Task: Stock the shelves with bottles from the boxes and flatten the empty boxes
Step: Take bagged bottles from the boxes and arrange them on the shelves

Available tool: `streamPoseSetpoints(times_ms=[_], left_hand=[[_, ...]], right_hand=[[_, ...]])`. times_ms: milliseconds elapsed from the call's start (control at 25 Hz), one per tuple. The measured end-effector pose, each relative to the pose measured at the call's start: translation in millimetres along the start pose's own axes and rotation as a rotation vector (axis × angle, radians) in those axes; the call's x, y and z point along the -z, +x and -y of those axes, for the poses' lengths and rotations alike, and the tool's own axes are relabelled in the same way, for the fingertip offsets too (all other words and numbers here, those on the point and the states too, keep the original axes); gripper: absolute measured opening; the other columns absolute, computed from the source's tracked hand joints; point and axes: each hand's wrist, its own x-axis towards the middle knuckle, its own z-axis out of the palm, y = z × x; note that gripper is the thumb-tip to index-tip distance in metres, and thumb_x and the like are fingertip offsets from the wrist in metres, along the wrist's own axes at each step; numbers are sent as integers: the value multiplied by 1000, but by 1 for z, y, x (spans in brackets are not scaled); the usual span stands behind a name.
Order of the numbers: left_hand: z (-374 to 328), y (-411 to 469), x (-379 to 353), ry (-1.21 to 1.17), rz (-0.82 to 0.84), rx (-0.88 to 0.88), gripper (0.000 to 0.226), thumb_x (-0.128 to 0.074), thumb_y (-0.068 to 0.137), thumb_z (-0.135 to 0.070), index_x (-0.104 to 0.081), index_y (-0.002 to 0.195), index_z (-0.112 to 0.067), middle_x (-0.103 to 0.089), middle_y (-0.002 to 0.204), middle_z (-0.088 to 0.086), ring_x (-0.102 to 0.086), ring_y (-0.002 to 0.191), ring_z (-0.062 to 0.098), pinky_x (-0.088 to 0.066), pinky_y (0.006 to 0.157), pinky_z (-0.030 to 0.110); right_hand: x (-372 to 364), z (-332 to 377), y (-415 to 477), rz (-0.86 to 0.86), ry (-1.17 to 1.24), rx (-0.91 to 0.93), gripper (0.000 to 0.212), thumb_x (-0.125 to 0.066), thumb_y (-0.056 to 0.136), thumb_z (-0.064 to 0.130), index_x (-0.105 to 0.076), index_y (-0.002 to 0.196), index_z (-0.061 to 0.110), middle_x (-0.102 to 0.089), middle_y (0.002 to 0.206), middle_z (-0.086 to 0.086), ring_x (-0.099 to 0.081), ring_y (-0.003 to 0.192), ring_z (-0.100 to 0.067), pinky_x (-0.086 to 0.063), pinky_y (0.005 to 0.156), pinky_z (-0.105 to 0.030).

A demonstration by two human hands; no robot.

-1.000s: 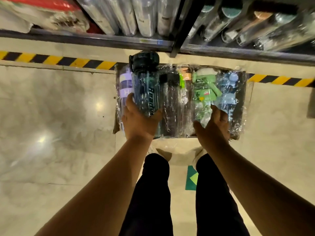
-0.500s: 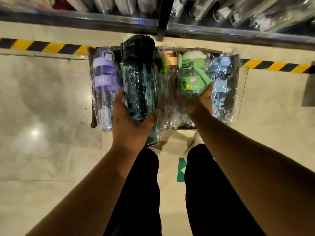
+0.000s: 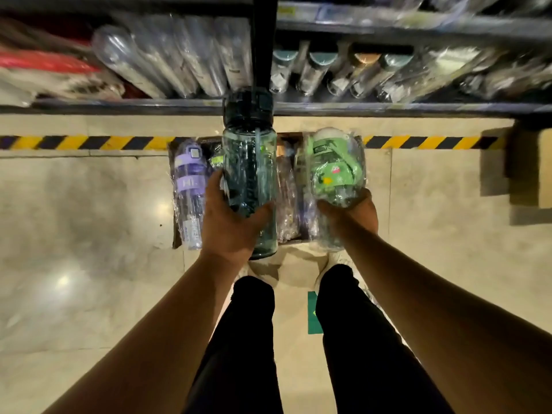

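The dark teal bottle [image 3: 249, 174] is held upright above the box [image 3: 176, 243], its black cap level with the shelf [image 3: 388, 108] edge; the left hand [image 3: 230, 225] grips its lower body, fingers curled round it. The right hand [image 3: 355, 213] clasps a wrapped green bottle [image 3: 334, 171] beside it. A purple bottle [image 3: 189, 186] lies in the box on the floor [image 3: 89, 219], near the yellow-black tape [image 3: 89, 142]
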Motion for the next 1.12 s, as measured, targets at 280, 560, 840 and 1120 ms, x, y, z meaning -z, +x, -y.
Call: streamPoseSetpoints(times_ms=[280,560,840,1120], left_hand=[[-168,-94,28,-19,108,-196,88,-83,79,-25,-28,148,-31,-56,123,-21,-61,100,-6,-49,94,22],[-316,-228,32,-61,244,-430,87,-79,82,-18,-25,147,-38,-42,130,-23,-44,92,-33,-41,84,3],[-409,-340,-46,-42,366,-674,83,-81,79,-31,-25,136,-56,-51,114,-42,-52,95,-28,-42,71,0],[-484,-449,-176,-50,468,-832,101,-80,59,-59,-24,143,-54,-51,138,-19,-55,123,4,-45,107,43]], right_hand=[[148,55,-139,-44,698,106,44,-82,74,-1,-54,100,20,-65,98,-7,-66,81,-14,-55,83,-31],[305,89,-279,-280,719,324,59,-86,74,30,-52,121,20,-64,107,9,-63,99,-12,-51,85,-29],[462,63,-329,-328,876,549,45,-83,75,20,-55,104,38,-68,102,19,-64,86,9,-44,75,-17],[631,-5,-316,-384,968,666,86,-86,67,47,-43,140,30,-55,130,16,-55,113,-9,-43,101,-38]])
